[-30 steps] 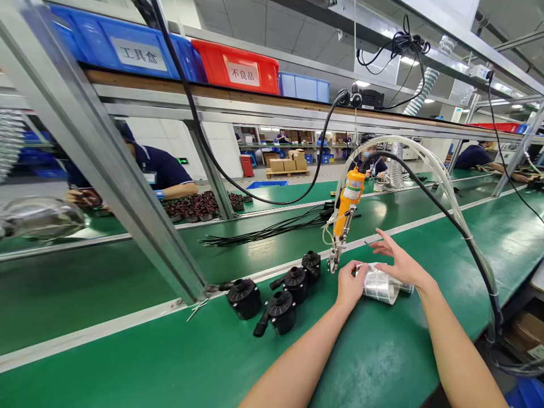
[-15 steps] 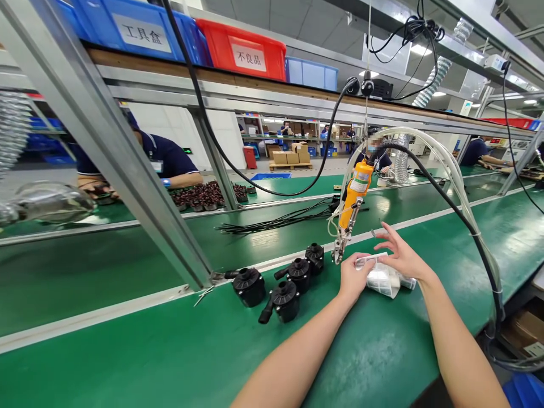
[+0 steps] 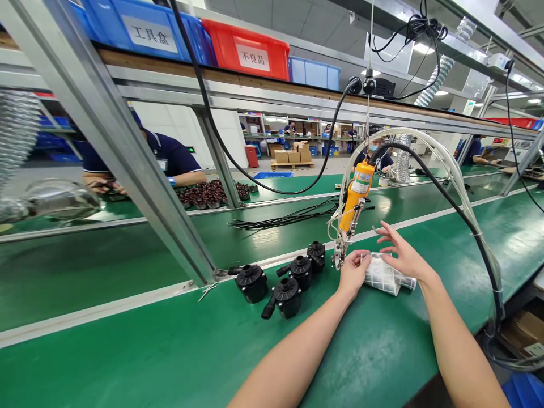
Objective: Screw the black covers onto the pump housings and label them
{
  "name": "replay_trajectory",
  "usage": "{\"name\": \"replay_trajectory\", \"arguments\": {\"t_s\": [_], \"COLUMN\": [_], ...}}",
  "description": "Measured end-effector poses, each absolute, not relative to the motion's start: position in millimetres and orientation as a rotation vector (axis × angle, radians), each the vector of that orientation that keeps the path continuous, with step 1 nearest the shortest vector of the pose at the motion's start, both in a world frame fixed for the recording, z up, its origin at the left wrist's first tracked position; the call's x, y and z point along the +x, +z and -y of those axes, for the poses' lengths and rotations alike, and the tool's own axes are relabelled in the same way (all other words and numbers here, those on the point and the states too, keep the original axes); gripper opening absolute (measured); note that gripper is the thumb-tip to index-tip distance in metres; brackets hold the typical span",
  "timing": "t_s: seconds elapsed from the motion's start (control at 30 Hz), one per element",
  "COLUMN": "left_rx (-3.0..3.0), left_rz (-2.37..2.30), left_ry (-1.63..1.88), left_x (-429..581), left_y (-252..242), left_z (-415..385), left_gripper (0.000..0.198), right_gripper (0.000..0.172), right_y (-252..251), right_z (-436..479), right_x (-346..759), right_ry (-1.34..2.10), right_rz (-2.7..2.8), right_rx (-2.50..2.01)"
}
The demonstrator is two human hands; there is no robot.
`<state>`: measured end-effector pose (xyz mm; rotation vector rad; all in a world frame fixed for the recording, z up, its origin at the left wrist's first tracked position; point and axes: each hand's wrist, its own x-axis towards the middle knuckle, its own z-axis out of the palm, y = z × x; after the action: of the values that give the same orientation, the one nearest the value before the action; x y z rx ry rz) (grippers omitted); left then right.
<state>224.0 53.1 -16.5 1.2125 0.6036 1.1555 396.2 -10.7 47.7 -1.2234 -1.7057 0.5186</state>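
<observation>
A roll of silvery-white labels (image 3: 383, 277) lies on the green bench, its loose end partly unrolled. My left hand (image 3: 353, 272) pinches the left edge of this label strip between thumb and fingers. Over the strip's right side is my right hand (image 3: 402, 254), fingers spread and thumb close to the top edge. A small pale piece (image 3: 374, 229) shows at its index fingertip; I cannot make out whether it sticks there. Left of my hands stand several black pumps, among them a front pump (image 3: 287, 297) and a left one (image 3: 251, 282).
An orange power screwdriver (image 3: 356, 190) hangs just beyond my left hand, with hoses looping to the right. Black cables (image 3: 284, 215) lie behind the white bench strip. A metal post (image 3: 140, 164) slants at left. Across the bench, a person works beside dark red parts (image 3: 204, 194).
The view has shifted slightly. My left hand has drawn a little away from the right one at the strip's edge, and the strip lies flatter. The right hand stays spread.
</observation>
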Motion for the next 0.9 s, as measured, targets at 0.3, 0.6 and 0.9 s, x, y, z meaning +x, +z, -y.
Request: {"name": "replay_trajectory", "arguments": {"t_s": [0.3,0.6,0.9], "left_rx": [1.279,1.344,1.366], "left_rz": [-0.569,-0.571,-0.581], "left_ry": [1.132,1.164,1.160], "left_x": [227,226,227], "left_y": [-19,-16,-16], "left_z": [-52,-51,-49], "left_gripper": [0.024,0.018,0.019], "right_gripper": [0.092,0.092,0.090], "right_y": [50,51,51], "right_z": [12,13,12], "right_x": [388,389,386], "right_ry": [0.608,0.581,0.460], "right_rz": [1.745,1.697,1.753], "right_rx": [-1.139,-1.178,-1.250]}}
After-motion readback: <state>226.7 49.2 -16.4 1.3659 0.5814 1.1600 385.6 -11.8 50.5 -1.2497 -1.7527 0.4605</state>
